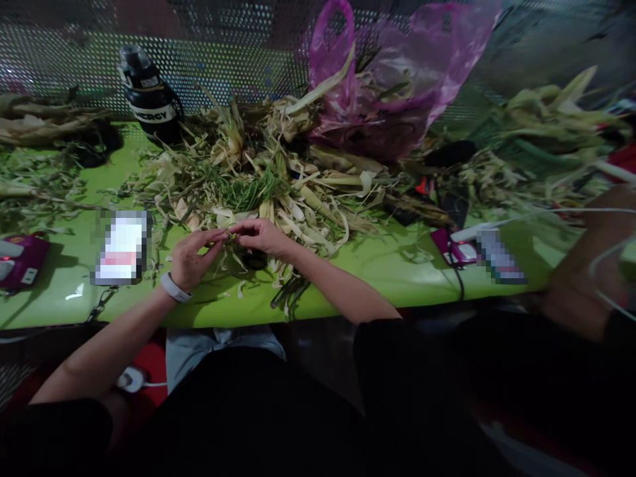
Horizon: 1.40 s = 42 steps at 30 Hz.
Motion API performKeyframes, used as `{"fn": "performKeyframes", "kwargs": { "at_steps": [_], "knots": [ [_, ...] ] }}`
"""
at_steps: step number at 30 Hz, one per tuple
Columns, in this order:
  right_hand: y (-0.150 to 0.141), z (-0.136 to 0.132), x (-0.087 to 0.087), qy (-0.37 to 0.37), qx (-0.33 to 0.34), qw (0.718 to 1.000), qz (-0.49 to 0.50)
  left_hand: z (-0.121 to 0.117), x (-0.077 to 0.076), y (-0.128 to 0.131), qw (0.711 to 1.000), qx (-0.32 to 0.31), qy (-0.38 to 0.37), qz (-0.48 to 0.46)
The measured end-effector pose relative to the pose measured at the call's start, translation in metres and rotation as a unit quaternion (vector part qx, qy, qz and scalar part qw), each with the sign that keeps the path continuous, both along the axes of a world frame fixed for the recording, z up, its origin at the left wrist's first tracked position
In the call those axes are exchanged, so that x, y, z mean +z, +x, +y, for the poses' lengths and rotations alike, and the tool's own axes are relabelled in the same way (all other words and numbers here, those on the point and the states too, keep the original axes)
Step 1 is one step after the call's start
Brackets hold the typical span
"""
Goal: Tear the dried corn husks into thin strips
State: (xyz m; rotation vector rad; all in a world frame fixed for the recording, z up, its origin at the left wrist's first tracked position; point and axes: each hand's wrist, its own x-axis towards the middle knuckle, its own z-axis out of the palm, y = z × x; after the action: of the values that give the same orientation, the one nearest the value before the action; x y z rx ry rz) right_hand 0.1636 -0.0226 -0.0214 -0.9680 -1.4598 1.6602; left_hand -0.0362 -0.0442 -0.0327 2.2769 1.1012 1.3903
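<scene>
My left hand [193,257], with a white band on its wrist, is closed in a pinch near the front of the green table. My right hand [262,237] meets it fingertip to fingertip, also pinching. Whatever lies between the fingertips is too small to make out. Just beyond both hands spreads a heap of pale dry husks and leaf strips [318,209]. A tangle of thin green stems [253,189] rests on top of it. Close under my right hand sits a dark round thing, mostly hidden. Loose scraps are scattered around my hands.
A black bottle [152,109] and a pink plastic bag [387,99] stand behind the heap. Phones lie left [122,248] and right [501,257], near purple power boxes [24,262] with cables. Another person's arm [591,258] is at the right. Perforated metal backs the green table [387,281].
</scene>
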Motion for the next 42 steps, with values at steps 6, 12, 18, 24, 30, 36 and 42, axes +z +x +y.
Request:
{"fn": "performKeyframes", "kwargs": {
  "at_steps": [6, 12, 18, 24, 30, 36, 42],
  "knots": [
    [-0.002, -0.002, -0.003, 0.099, -0.034, 0.993, -0.058, 0.000, 0.000, -0.001, 1.000, 0.009, 0.004, 0.018],
    [0.001, 0.000, -0.004, 0.190, -0.031, 0.975, -0.113, 0.001, -0.001, 0.000, 1.000, -0.002, 0.013, 0.006],
    [0.001, -0.001, -0.005, 0.270, -0.054, 0.948, -0.158, 0.002, -0.006, -0.001, 1.000, 0.005, 0.002, -0.012],
    [0.002, 0.000, -0.008, 0.255, -0.015, 0.954, -0.159, 0.002, -0.005, -0.001, 0.999, -0.012, 0.000, -0.034],
    [0.001, 0.004, -0.014, 0.274, -0.027, 0.952, -0.133, 0.001, -0.004, -0.001, 0.999, -0.004, -0.013, -0.039],
    [0.003, 0.000, -0.007, 0.339, -0.057, 0.925, -0.159, 0.000, -0.003, 0.000, 0.998, -0.001, -0.039, -0.043],
    [0.011, -0.002, -0.003, 0.420, -0.064, 0.885, -0.192, -0.005, 0.010, 0.001, 0.989, -0.005, -0.114, -0.093]
  ]
}}
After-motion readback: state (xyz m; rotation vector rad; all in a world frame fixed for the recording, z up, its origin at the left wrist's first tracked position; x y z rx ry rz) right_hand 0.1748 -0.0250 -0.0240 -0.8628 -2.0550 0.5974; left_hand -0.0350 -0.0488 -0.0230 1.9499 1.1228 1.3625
